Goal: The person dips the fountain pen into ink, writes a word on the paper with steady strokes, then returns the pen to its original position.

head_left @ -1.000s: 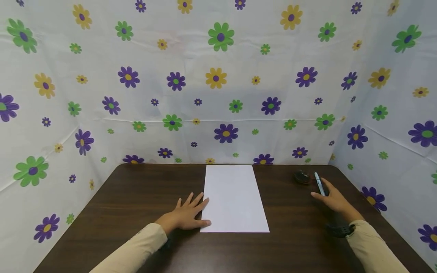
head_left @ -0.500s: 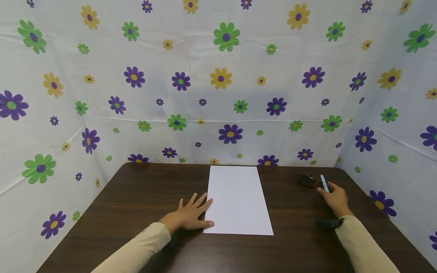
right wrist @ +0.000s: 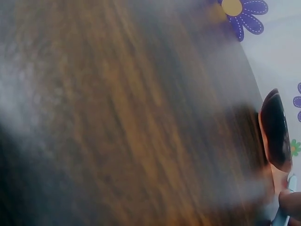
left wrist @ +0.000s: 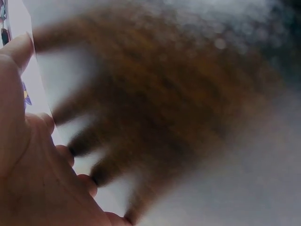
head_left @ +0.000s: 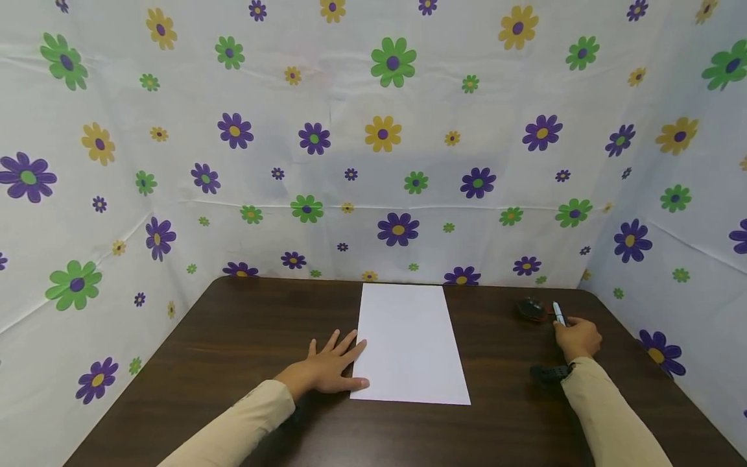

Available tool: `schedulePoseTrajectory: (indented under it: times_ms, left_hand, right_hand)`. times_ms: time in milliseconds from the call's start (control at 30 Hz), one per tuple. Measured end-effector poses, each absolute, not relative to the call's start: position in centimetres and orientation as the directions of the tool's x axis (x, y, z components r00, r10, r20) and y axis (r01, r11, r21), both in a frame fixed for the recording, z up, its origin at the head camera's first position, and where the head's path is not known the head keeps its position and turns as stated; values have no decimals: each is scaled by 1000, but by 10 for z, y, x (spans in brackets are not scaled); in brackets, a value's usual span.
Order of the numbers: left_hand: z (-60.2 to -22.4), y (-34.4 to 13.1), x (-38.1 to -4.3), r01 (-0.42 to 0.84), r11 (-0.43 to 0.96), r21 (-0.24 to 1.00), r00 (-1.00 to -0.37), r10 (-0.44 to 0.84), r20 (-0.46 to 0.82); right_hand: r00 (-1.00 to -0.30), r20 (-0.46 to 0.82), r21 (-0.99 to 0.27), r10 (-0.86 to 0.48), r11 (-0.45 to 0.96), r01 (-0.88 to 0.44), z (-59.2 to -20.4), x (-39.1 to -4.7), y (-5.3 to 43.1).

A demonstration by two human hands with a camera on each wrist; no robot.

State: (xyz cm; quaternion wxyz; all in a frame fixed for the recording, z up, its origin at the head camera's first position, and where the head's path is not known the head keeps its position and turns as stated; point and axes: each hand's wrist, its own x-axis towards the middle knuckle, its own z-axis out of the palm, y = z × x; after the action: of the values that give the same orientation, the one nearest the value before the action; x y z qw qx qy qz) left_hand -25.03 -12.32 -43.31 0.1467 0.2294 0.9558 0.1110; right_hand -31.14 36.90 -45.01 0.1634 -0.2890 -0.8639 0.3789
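A blank white sheet of paper [head_left: 411, 344] lies on the dark wood-grain table [head_left: 262, 324]. My left hand [head_left: 329, 371] rests flat with spread fingers at the paper's left edge, thumb and index fingertip over it. In the left wrist view the left hand [left wrist: 37, 165] shows its palm side, fingertips near the sheet's edge. At the right, my right hand [head_left: 578, 337] holds a slim light-coloured pen [head_left: 558, 312] near its lower end, with fingers curled. The right wrist view shows the pen [right wrist: 281, 217] under a fingertip [right wrist: 289, 202].
A dark computer mouse [head_left: 532, 309] with a red glow sits just left of the pen, close to the right hand. Floral-printed white cloth [head_left: 327, 162] hangs behind the table and along both sides. A dark band [head_left: 548, 373] is worn on the right wrist.
My right hand has moved in over the pen and its fingers have curled round it. The left hand stays on the paper's edge. The head view has shifted slightly, moving the scene rightward.
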Motion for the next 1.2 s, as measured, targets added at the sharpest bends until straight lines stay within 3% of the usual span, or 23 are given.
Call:
schedulePoseTrajectory:
  times_ms: [267,533,967,1200]
  left_hand:
    - [-432,-125,-249,427,854,296,-831,500,-243]
    - [-438,-126,-252,434,850,298,-832,505,-229]
    - [-431,-125,-249,427,855,293,-834,498,-236]
    - [-433,-125,-250,432,857,281,-835,498,-236]
  right_hand:
    - [-788,76,-713,611,586,386,-451,-311,369]
    - [-805,33,-752,592,545,370,-447,-307,373]
    - [-897,186,-834,400,547,71,-450,-307,381]
    - [-903,176,-828,392,555,79,-451,-305,382]
